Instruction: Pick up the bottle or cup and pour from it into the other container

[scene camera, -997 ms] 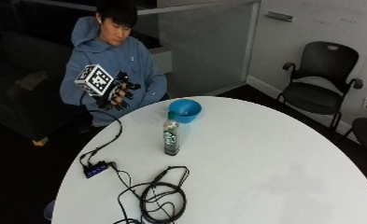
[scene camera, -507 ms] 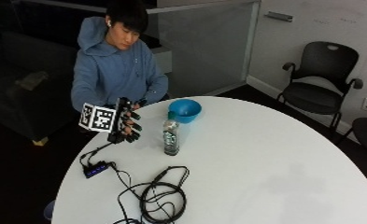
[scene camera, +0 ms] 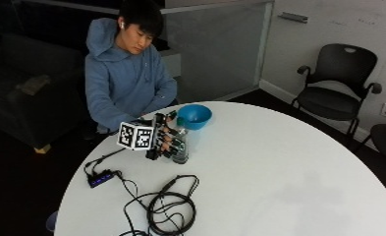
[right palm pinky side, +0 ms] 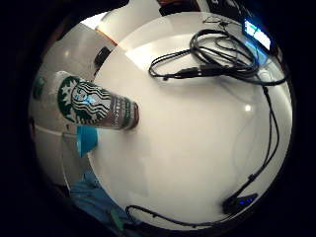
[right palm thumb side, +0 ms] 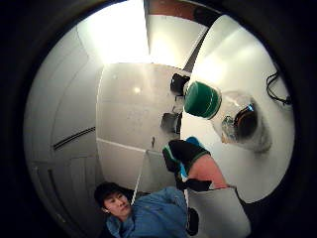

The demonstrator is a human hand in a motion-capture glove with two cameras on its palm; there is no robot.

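Observation:
A clear bottle [scene camera: 180, 148] with a green cap and a Starbucks label stands upright on the round white table [scene camera: 277, 162]. Just behind it, toward the person, sits a blue bowl [scene camera: 194, 116]. My gloved right hand [scene camera: 164, 137] is right beside the bottle on its left, fingers spread and nearly straight, not curled round it. The little finger side palm view shows the bottle [right palm pinky side: 96, 106] standing free on the table with the bowl [right palm pinky side: 85, 140] behind it. From the thumb side, the bottle [right palm thumb side: 233, 119] looms close, and my thumb [right palm thumb side: 190, 166] sticks out apart from it.
A coil of black cable [scene camera: 170, 206] lies on the table near the front edge. A small hub [scene camera: 101, 178] sits at the left edge. A black office chair [scene camera: 340, 83] stands beyond the table at the right.
My hand has come down from chest height to the table and moved right, up beside the bottle. Bottle and bowl have stayed put.

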